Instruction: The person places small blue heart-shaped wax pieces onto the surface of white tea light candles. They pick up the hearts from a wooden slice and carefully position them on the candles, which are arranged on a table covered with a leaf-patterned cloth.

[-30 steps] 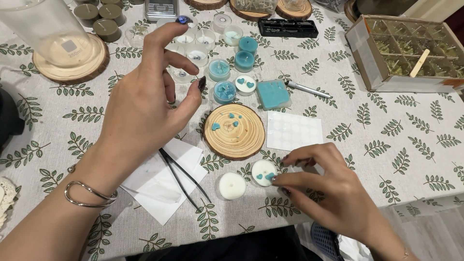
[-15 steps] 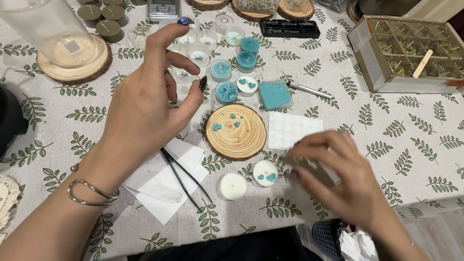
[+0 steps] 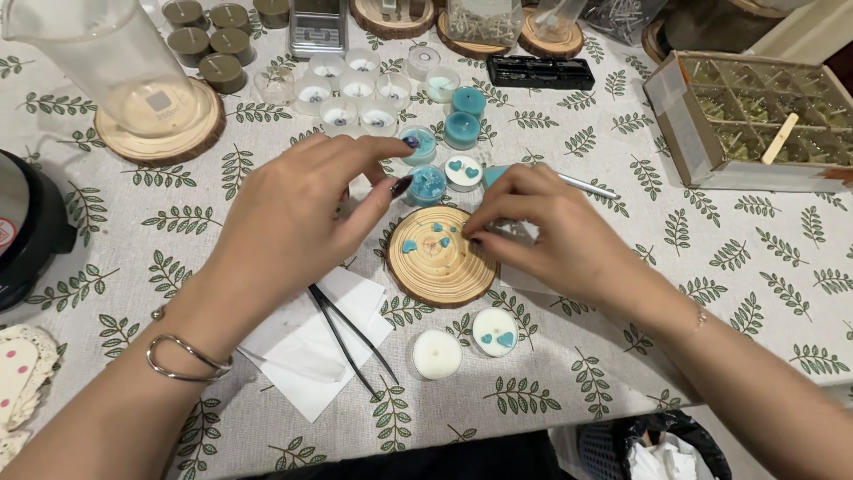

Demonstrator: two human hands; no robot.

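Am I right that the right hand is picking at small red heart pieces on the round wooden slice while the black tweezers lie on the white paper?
Not quite: in the head view the small heart pieces are blue, not red. The right hand is at the round wooden slice, and the black tweezers lie on the white paper.

Illumination is bright, even and warm, apparently from overhead, with soft, short shadows under both forearms and beside the wooden disc (image 3: pixel 442 255). The clear measuring jug (image 3: pixel 93 55) shows mild glare. Focus is sharp at centre; edges bend slightly, and the bin (image 3: pixel 656 446) below is dim.
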